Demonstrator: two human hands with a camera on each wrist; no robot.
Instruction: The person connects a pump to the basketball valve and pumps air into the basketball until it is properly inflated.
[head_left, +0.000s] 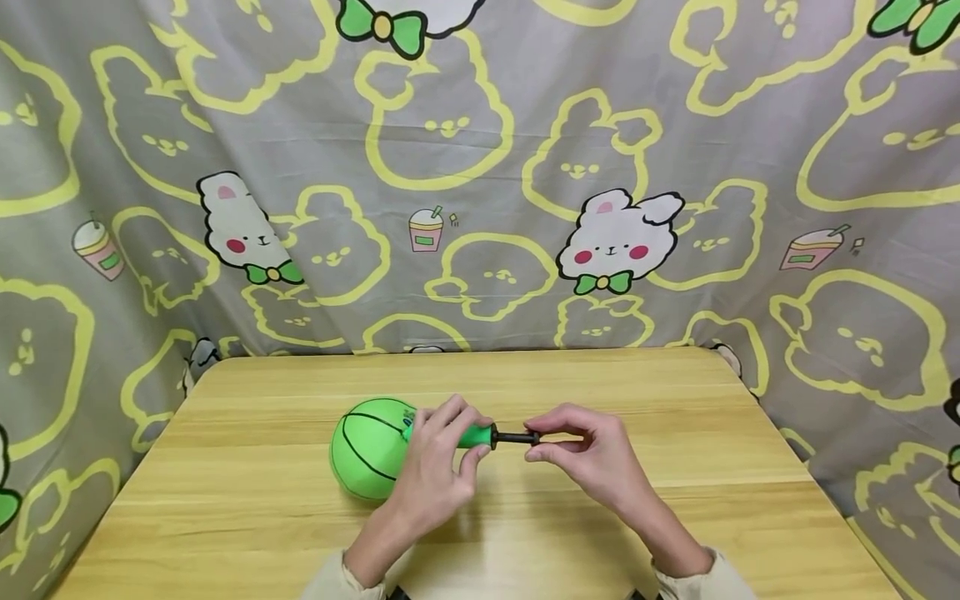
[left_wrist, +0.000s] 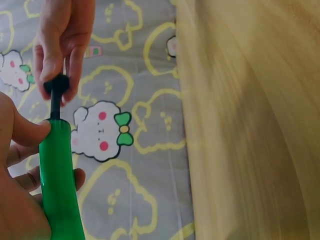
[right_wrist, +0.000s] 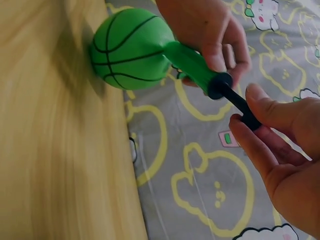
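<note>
A green ball (head_left: 367, 450) with black basketball lines is at the left middle of the table, the end of a small hand pump (head_left: 476, 437) meeting it. My left hand (head_left: 442, 467) grips the pump's green barrel (left_wrist: 57, 165) beside the ball. From the barrel's black cap (right_wrist: 220, 86) a short length of black rod (head_left: 513, 437) sticks out to the right. Thumb and fingers of my right hand (head_left: 592, 454) pinch the black handle at the rod's end. In the right wrist view the ball (right_wrist: 130, 50) narrows toward the pump's tip.
The wood-grain table (head_left: 600, 533) reaches back to a grey curtain (head_left: 480, 167) printed with yellow outlines and white rabbits. The curtain also hangs along both sides. Pale sleeves (head_left: 705, 579) show at the lower edge.
</note>
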